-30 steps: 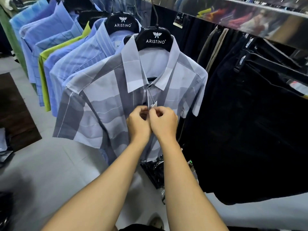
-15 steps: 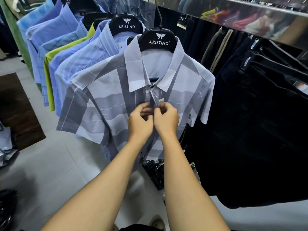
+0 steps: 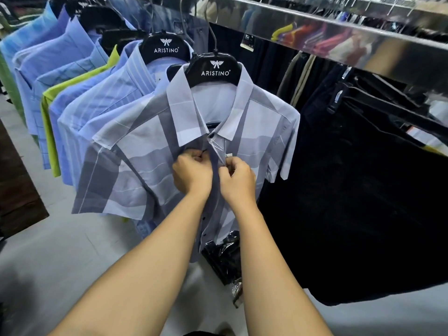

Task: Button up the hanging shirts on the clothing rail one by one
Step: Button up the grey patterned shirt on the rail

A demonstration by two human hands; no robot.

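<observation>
The grey striped shirt (image 3: 135, 151) hangs at the near end of the chrome rail (image 3: 315, 27), on 1 black ARISTINO hanger (image 3: 214, 69). We hold its front just below the collar. Our left hand (image 3: 191, 173) has its fingers curled around 1 front edge, and our right hand (image 3: 238, 181) pinches the other edge. The 2 hands are just apart. Below them 2 dark buttons (image 3: 203, 218) show on the front strip.

Behind hangs a pale blue striped shirt (image 3: 104, 103) on a 2nd ARISTINO hanger (image 3: 166, 48), then 1 lime-green shirt (image 3: 49, 141) and at least 4 more blue ones, packed shoulder to shoulder. The grey shirt's right sleeve hangs against black trousers (image 3: 351, 190). The pale floor (image 3: 60, 263) lies open on the left up to 1 dark mat (image 3: 17, 190). 1 black wrapped bundle (image 3: 223, 258) sits under the hem.
</observation>
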